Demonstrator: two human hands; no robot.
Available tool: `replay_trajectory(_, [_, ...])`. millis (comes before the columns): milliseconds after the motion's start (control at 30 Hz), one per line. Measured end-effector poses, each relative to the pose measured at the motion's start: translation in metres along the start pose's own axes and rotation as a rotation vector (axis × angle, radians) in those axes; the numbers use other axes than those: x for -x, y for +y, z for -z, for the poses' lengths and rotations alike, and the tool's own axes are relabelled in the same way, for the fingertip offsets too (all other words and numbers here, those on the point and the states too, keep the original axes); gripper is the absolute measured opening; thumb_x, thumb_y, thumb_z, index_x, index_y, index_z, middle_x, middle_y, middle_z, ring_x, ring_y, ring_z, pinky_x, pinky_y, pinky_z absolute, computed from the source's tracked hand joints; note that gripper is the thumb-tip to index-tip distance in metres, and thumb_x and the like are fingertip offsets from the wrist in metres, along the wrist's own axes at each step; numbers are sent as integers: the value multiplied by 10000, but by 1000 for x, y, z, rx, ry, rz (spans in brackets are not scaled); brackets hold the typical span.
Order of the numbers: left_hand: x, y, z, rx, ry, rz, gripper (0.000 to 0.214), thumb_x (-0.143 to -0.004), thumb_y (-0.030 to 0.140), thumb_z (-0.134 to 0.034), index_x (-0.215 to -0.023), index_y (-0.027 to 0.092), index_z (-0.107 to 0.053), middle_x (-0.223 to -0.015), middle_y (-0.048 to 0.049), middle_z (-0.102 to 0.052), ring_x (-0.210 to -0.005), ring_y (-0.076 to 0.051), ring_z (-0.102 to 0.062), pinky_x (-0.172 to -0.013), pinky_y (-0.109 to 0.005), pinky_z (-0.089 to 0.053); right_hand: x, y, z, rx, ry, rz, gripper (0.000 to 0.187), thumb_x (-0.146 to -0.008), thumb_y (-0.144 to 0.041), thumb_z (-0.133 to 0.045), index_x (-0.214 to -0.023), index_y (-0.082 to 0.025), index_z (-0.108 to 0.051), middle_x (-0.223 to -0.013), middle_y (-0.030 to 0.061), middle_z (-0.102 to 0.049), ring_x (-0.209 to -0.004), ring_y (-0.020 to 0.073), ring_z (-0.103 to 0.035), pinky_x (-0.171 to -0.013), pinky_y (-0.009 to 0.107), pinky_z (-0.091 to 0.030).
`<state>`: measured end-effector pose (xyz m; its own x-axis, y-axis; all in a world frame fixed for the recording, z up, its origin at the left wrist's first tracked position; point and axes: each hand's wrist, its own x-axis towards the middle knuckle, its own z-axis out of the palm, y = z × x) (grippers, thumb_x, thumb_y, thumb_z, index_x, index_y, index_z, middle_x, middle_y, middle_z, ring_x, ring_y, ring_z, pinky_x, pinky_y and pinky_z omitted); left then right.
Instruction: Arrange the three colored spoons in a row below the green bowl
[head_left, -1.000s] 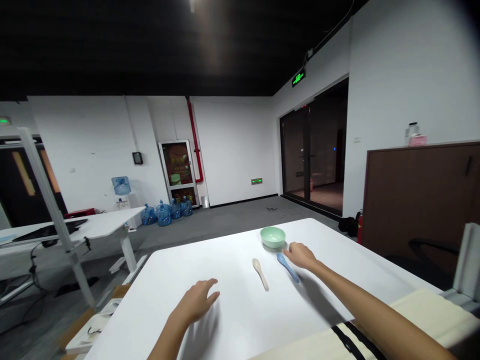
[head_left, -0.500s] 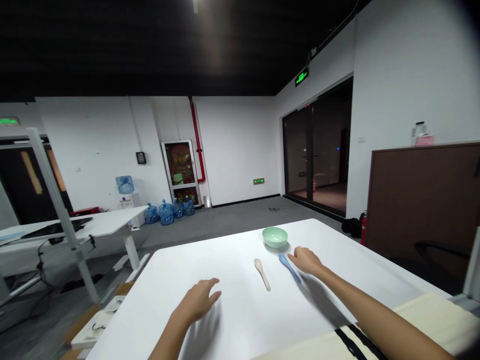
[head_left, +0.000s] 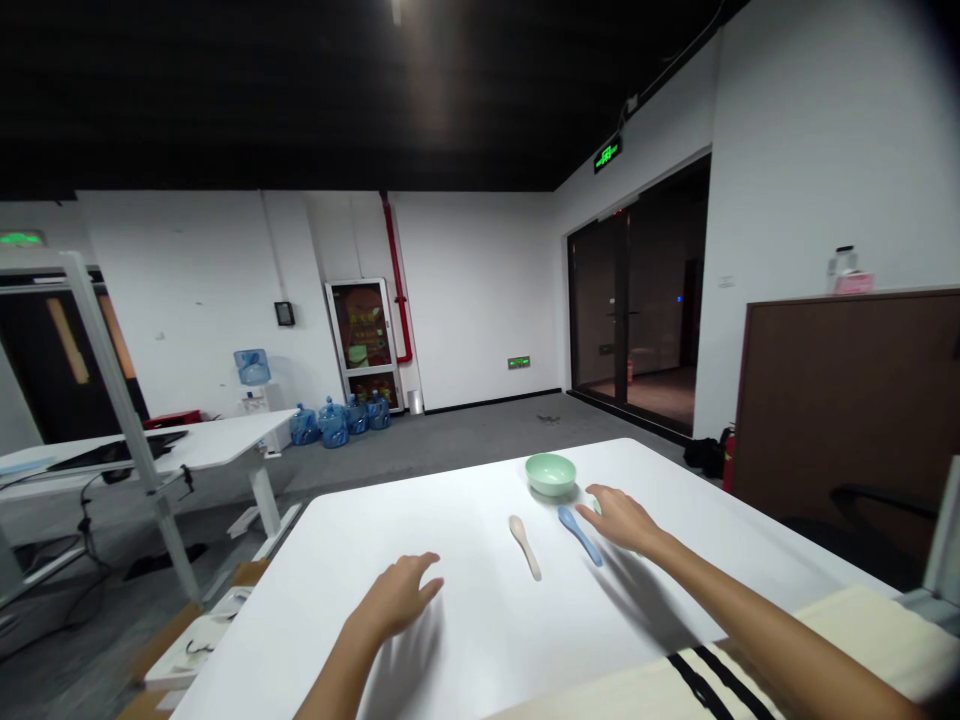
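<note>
Over the white table (head_left: 345, 560), my left hand (head_left: 403, 592) is raised with thumb and fingers apart and nothing between them. My right hand (head_left: 622, 517) is just right of a blue spoon (head_left: 579, 537), its thumb and index finger apart. A small pale green piece (head_left: 598, 507) shows between those fingers; most of it is hidden under the hand, and its kind cannot be made out. Left of the blue spoon lies a beige spoon (head_left: 524, 547). A light green bowl (head_left: 550, 475) stands upright beyond the spoons, near the far edge.
Cream cloth with black stripes (head_left: 840, 625) lies along the near right side of the table. Boxes (head_left: 187, 650) stand below the left edge. Another white desk (head_left: 247, 430) is farther left, and a brown cabinet (head_left: 840, 400) rises on the right.
My right hand has shifted slightly right, away from the blue spoon, and the pale green piece now shows between its fingers. My left hand, the spoons and the bowl stay put.
</note>
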<state>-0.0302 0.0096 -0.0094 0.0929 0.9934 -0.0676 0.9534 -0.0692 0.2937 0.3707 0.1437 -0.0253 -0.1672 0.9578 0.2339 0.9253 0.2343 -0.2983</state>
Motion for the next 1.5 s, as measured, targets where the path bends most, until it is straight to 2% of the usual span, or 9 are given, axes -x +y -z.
replay_trajectory(167, [-1,-2,-1,-1,-1,-3,552,-914,525,-409,-1386,259,-513,-1369,-91,-591,-1255,-283,-537,-1033,-406,-414,7,19,-12,97,14,-23,727,-909,-608,-357,-1504,-191,-372,-1590,135,-295,-1448,340,-284,-1096,488,-328])
replay_trajectory(267, [0,-1,-1,-4,-5,-5,556,-913,524,-409,-1386,251,-514,-1367,-93,-593,-1259,-284,-532,-1035,-409,-412,9,31,-25,115,-50,-60,771,-903,-640,-337,-1549,-224,-271,-1621,112,-217,-1474,353,-205,-1109,542,-297])
replay_trajectory(500, [1,0,-2,2,4,-7,556,-907,530,-416,-1374,249,-526,-1360,-91,-601,-1241,-287,-546,-1023,-402,-419,7,42,-39,116,-105,-64,771,-899,-649,-330,-1542,-226,-289,-1602,119,-271,-1450,337,-278,-1097,497,-330])
replay_trajectory(733, [-1,-3,-4,-8,6,2,545,-911,526,-410,-1372,261,-525,-1345,-86,-611,-1234,-268,-552,-1025,-388,-416,6,41,-42,112,-106,-54,759,-903,-632,-346,-1531,-207,-314,-1591,128,-297,-1440,330,-301,-1096,477,-328])
replay_trajectory(833, [-1,-2,-4,-4,5,-4,549,-909,527,-410,-1371,255,-529,-1348,-88,-610,-1239,-276,-549,-1025,-390,-417,8,37,-37,101,-84,-51,735,-903,-630,-355,-1496,-196,-375,-1559,146,-356,-1407,331,-360,-1064,452,-357])
replay_trajectory(1000, [0,0,-3,-6,0,-1,546,-907,524,-414,-1370,258,-530,-1350,-90,-609,-1229,-283,-557,-1014,-395,-424,4,11,-19,41,-52,-15,583,-920,-562,-374,-1291,-159,-572,-1284,177,-623,-1158,295,-589,-885,353,-440])
replay_trajectory(1167, [0,-1,-2,-8,-2,-11,546,-911,529,-406,-1369,257,-528,-1351,-86,-607,-1240,-280,-547,-1010,-390,-428,-11,-33,-13,41,-108,3,442,-908,-504,-434,-1103,-180,-662,-1093,141,-703,-1017,278,-646,-756,309,-424])
replay_trajectory(1333, [0,-3,-3,-7,-1,-6,554,-910,545,-404,-1376,268,-518,-1366,-71,-598,-1251,-280,-536,-1030,-396,-416,-24,-73,-37,70,-234,41,444,-867,-525,-486,-897,-140,-706,-947,150,-725,-890,271,-678,-671,298,-423])
replay_trajectory(1500, [3,-1,0,-6,10,-6,551,-912,530,-403,-1376,258,-520,-1366,-81,-599,-1249,-288,-539,-1028,-405,-416,-29,-95,-67,100,-351,43,421,-789,-492,-579,-946,-121,-699,-956,153,-725,-816,257,-692,-629,297,-449])
